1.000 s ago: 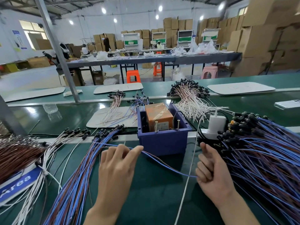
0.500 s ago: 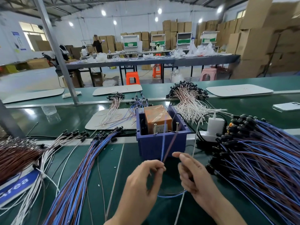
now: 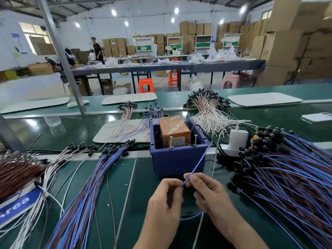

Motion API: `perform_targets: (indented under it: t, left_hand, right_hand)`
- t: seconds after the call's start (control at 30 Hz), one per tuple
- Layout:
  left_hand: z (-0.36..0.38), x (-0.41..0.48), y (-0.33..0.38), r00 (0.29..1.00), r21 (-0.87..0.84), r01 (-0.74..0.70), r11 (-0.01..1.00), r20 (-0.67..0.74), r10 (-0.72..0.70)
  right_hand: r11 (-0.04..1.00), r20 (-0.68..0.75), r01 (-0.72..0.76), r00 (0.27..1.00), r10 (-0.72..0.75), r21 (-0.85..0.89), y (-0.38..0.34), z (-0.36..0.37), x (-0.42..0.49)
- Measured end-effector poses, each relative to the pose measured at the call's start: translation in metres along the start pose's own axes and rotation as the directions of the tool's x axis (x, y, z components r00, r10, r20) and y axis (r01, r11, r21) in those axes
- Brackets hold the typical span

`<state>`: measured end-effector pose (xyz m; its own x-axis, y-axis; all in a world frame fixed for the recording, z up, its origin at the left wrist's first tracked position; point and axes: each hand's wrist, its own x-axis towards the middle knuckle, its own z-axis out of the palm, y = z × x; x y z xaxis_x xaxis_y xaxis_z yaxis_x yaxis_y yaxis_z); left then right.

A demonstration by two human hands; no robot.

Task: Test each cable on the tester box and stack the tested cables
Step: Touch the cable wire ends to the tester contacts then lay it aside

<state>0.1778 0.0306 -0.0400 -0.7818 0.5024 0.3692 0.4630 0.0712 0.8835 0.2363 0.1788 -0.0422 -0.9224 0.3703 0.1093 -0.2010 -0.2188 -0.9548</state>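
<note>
Left hand [image 3: 165, 196] and right hand [image 3: 211, 194] pinch one blue cable [image 3: 197, 162] in their fingers [image 3: 190, 177], just before the tester box [image 3: 172, 162].

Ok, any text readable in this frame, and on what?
"area", first letter partly cut off: blue sign at the lower left.
Label on the orange tester box: too small to read.
Wall posters at far left: blurred.
Faint marks on the white board beyond: illegible.

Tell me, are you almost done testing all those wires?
Not nearly. A tidy stack of blue cables lies left, probably tested. The left hand and right hand pinch one cable before the tester box. A bigger heap waits on the right.
</note>
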Motion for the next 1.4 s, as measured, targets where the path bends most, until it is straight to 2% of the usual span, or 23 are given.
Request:
perform_targets:
  t: [0.07,0.2,0.4,0.6,0.77,0.87,1.13,1.4]
  left_hand:
    - [-0.001,0.002,-0.001,0.999,0.010,-0.008,1.000,-0.053,0.008]
    - [-0.011,0.010,0.001,0.983,-0.035,-0.008,0.999,-0.184,0.002]
    - [-0.027,0.019,0.005,0.935,-0.265,0.023,0.964,-0.335,-0.114]
    - [-0.035,0.025,0.005,0.920,-0.393,0.090,0.915,-0.318,-0.227]
    - [-0.034,0.028,0.001,0.920,-0.512,0.198,0.836,-0.196,-0.338]
    - [-0.028,0.027,-0.004,0.933,-0.480,0.231,0.846,-0.136,-0.332]
    - [-0.017,0.021,-0.005,0.979,-0.249,0.104,0.963,-0.143,-0.143]
    - [-0.013,0.022,-0.010,0.984,-0.194,0.081,0.978,-0.138,-0.109]
  right_hand:
    - [0.999,-0.023,0.017,1.000,-0.016,0.044,-0.001,0.001,0.000]
    - [0.984,-0.160,0.042,0.987,-0.015,0.171,-0.007,-0.004,0.002]
    - [0.980,-0.315,0.061,0.949,0.002,0.188,-0.012,-0.008,0.001]
    - [0.983,-0.416,0.130,0.907,-0.066,0.128,-0.011,-0.005,0.001]
    - [0.988,-0.438,0.125,0.896,-0.073,0.091,-0.010,-0.005,0.002]
    - [0.992,-0.425,0.111,0.902,-0.076,0.059,-0.008,-0.003,0.002]
    - [0.996,-0.390,0.083,0.918,-0.068,0.020,-0.007,0.001,0.000]
    - [0.996,-0.394,0.093,0.916,-0.079,0.016,-0.005,0.001,0.001]
